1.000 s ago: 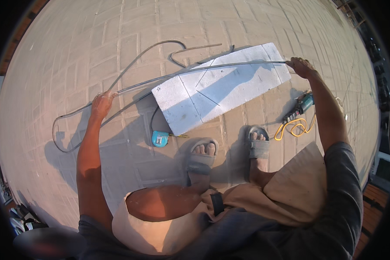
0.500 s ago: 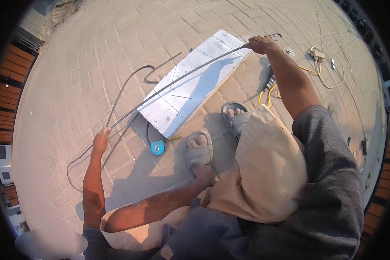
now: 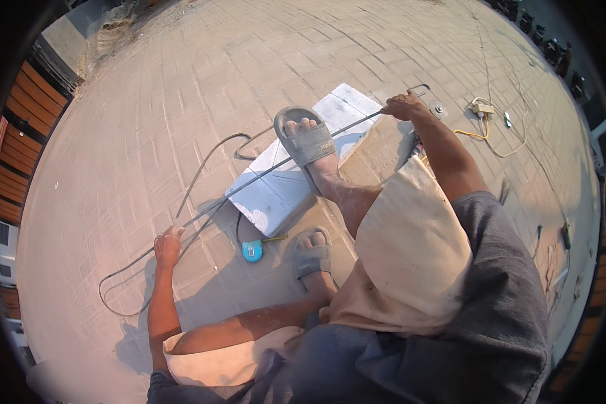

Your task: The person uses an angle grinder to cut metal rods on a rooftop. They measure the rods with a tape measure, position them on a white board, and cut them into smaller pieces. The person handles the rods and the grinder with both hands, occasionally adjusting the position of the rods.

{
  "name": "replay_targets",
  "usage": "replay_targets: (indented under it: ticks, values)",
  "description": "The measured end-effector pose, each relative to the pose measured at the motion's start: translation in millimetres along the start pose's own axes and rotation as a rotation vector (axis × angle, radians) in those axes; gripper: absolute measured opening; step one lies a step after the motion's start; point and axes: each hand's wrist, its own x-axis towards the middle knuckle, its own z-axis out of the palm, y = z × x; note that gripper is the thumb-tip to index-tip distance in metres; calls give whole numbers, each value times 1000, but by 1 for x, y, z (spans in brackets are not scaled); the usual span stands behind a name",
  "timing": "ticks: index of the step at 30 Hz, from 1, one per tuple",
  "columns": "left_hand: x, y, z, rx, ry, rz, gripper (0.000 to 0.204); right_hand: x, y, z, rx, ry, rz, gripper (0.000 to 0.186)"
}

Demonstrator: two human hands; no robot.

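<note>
1 thin dark-grey rod [image 3: 256, 180], clamped in the grip of bare left hand [image 3: 167, 246] and bare right hand [image 3: 402, 106], is already hooked upper right, looped lower left, its middle unbent.

Single head-worn fisheye, facing down over wearer's lap [image 3: 414, 262]; left hand [image 3: 167, 247], right hand [image 3: 404, 106] near, paving [image 3: 131, 161] stretching beyond.

A dark grey rod [image 3: 256, 179] crosses a white block [image 3: 269, 200] ruled with thin dark lines. The tape measure [image 3: 252, 251] is turquoise with a yellow blade [image 3: 275, 238], the cord [image 3: 470, 135] yellow-orange. Grey sandals [image 3: 314, 147], beige shorts [image 3: 411, 256] and a charcoal shirt [image 3: 495, 259] appear against tan paving [image 3: 175, 128] patterned in rectangles; orange-brown boards [image 3: 28, 135] alternate with dark gaps.
</note>
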Motion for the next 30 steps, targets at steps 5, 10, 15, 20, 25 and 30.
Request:
replay_targets:
  ticks: [5, 10, 15, 20, 25, 30]
  values:
    - [-24, 14, -33, 74, -51, -71, 44, -19, -7, -3, 78, 48, -3, 61]
    - [-30, 13, -28, 44, -82, -102, 43, -47, -9, -10, 98, 205, 13, 58]
    - [-42, 33, -23, 6, -127, -101, 42, -108, -56, 3, 215, 357, 67, 43]
    - [-58, 39, -17, 76, -85, -80, 42, -135, -138, 34, 439, 118, 181, 24]
    - [-69, 44, -27, 84, 27, -120, 42, -93, -151, 79, 666, 177, 106, 22]
    - [-57, 37, -39, 27, 119, -152, 48, -50, -71, 9, 610, 389, -183, 18]
